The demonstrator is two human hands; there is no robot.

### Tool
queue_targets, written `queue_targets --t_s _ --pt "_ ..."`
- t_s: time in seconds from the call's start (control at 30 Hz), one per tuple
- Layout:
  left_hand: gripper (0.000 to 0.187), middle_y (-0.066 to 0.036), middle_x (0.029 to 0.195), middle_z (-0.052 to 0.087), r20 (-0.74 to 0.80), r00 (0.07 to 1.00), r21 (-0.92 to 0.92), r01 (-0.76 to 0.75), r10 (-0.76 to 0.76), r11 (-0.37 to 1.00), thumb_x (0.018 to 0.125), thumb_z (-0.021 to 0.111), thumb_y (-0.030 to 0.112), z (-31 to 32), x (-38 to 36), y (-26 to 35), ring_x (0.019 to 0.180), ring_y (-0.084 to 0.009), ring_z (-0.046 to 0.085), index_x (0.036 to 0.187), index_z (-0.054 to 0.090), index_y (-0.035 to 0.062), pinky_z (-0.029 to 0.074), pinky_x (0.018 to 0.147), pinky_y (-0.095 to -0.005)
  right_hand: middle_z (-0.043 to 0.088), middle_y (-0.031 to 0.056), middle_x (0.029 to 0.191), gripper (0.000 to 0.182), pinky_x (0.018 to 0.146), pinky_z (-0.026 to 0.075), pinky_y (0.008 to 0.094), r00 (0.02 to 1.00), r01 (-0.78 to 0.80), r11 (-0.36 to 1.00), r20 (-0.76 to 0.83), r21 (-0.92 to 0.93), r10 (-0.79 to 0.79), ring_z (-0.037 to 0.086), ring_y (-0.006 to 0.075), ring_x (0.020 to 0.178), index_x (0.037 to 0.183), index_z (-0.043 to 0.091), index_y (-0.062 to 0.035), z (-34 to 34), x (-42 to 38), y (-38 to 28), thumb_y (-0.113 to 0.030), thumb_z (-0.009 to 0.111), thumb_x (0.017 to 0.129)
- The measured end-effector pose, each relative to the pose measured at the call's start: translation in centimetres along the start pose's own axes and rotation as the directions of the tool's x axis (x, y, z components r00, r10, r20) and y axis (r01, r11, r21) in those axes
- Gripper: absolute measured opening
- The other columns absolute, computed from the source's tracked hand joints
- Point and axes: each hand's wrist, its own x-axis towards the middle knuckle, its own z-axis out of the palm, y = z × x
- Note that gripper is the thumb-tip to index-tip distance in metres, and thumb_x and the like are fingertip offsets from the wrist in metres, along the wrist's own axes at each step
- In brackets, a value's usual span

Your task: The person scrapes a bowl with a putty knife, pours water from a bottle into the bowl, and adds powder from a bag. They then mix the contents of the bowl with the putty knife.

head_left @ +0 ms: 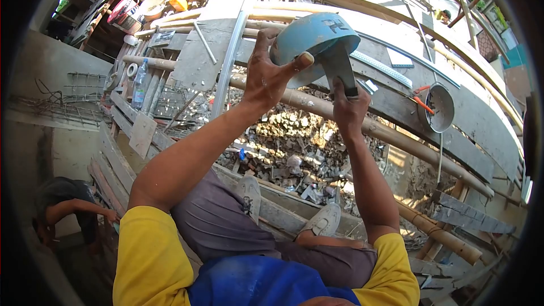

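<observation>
Raised in front of me is a light blue plastic bowl [309, 31], tipped on its side with a dark mark on its outer wall. My left hand [266, 73] is closed on its left side, thumb along the near edge. My right hand [350, 110] grips a wide flat-bladed scraper [339, 67]; the blade reaches up to the bowl's opening. Whether the blade touches the inner wall, and what the bowl contains, cannot be seen from here.
Bamboo poles [385, 133] and planks cross over rubble [300, 147] below me. On the right, orange-handled pliers [422, 102] rest on a grey bowl [442, 107]. A water bottle [139, 85] and a paint bucket [126, 16] stand left. Another person [71, 209] bends at lower left.
</observation>
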Motion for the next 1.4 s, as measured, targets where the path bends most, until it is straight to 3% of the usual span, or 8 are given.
queue_targets --t_s 0.1,0.33,0.5,0.73,0.87,1.07,1.2,1.4 --pt "0.103 -0.020 0.106 0.060 -0.027 1.000 0.038 0.014 -0.013 0.999 0.056 0.077 0.075 -0.4 0.4 -0.5 0.101 -0.0298 0.062 0.118 0.045 -0.0002 0.053 0.086 -0.0396 0.067 0.0080 0.067 0.026 0.048 0.041 0.0335 0.869 -0.470 0.792 0.363 0.389 0.337 0.055 0.0107 0.052 0.084 0.067 0.0039 0.4 -1.2 -1.6 -0.022 0.068 0.089" --pt "0.101 -0.020 0.105 0.060 -0.016 0.999 0.028 -0.032 0.032 0.999 0.057 0.077 0.074 -0.1 0.3 0.0 0.101 -0.0289 0.062 0.117 0.046 -0.0013 0.052 0.086 -0.0390 0.065 0.0065 0.062 0.029 0.052 0.046 0.0311 0.987 0.123 0.987 -0.086 -0.101 -0.132 0.061 0.0129 0.055 0.083 0.067 0.0031 -1.4 1.6 -1.3 -0.024 0.064 0.091" --pt "0.098 -0.018 0.104 0.060 -0.052 0.998 0.050 -0.041 0.044 0.998 0.057 0.078 0.072 0.0 0.2 -0.1 0.099 -0.0278 0.061 0.116 0.047 0.0010 0.051 0.087 -0.0405 0.066 0.0118 0.067 0.018 0.051 0.043 0.0346 0.899 -0.418 0.820 0.310 0.390 0.311 0.060 0.0192 0.054 0.081 0.066 -0.0003 0.2 -0.7 -1.6 -0.017 0.066 0.087" --pt "0.097 -0.018 0.104 0.060 -0.056 0.987 0.110 -0.147 0.154 0.983 0.057 0.078 0.073 0.4 0.3 -0.6 0.099 -0.0278 0.061 0.116 0.049 0.0017 0.051 0.085 -0.0401 0.061 0.0125 0.061 0.021 0.055 0.043 0.0376 0.997 0.028 1.000 -0.067 0.002 -0.028 0.059 0.0236 0.052 0.074 0.064 -0.0004 -0.8 0.9 -1.5 -0.017 0.065 0.087" --pt "0.097 -0.018 0.104 0.060 -0.080 0.993 0.034 -0.090 0.092 0.995 0.058 0.078 0.072 0.2 0.3 -1.0 0.100 -0.0282 0.062 0.116 0.048 0.0002 0.051 0.086 -0.0400 0.064 0.0108 0.060 0.020 0.052 0.044 0.0324 0.880 -0.454 0.785 0.349 0.422 0.322 0.059 0.0140 0.054 0.081 0.068 0.0004 0.2 -1.1 -2.2 -0.017 0.064 0.089" --pt "0.097 -0.019 0.105 0.059 -0.074 0.987 0.038 -0.143 0.145 0.989 0.058 0.078 0.071 0.0 0.6 -0.6 0.100 -0.0282 0.062 0.116 0.048 -0.0013 0.052 0.085 -0.0383 0.063 0.0055 0.061 0.022 0.048 0.044 0.0268 0.996 0.093 0.995 0.005 -0.044 -0.093 0.059 0.0108 0.053 0.083 0.066 0.0026 -0.6 0.3 -1.5 -0.018 0.065 0.091" --pt "0.095 -0.019 0.106 0.059 -0.079 0.990 0.027 -0.111 0.113 0.993 0.060 0.080 0.068 -0.4 0.5 -0.5 0.099 -0.0273 0.062 0.116 0.047 -0.0010 0.051 0.085 -0.0380 0.062 0.0059 0.060 0.022 0.052 0.044 0.0313 0.890 -0.440 0.769 0.339 0.464 0.304 0.058 0.0132 0.053 0.083 0.067 0.0034 0.1 -1.1 -3.5 -0.017 0.064 0.091" --pt "0.091 -0.019 0.105 0.059 -0.086 0.978 0.041 -0.185 0.188 0.982 0.062 0.081 0.065 -0.1 0.5 -0.3 0.099 -0.0261 0.062 0.114 0.046 -0.0004 0.052 0.084 -0.0383 0.064 0.0056 0.067 0.023 0.050 0.045 0.0240 0.997 -0.080 0.974 0.021 0.214 0.077 0.061 0.0099 0.056 0.087 0.066 0.0028 0.4 -0.4 -1.9 -0.019 0.066 0.091"
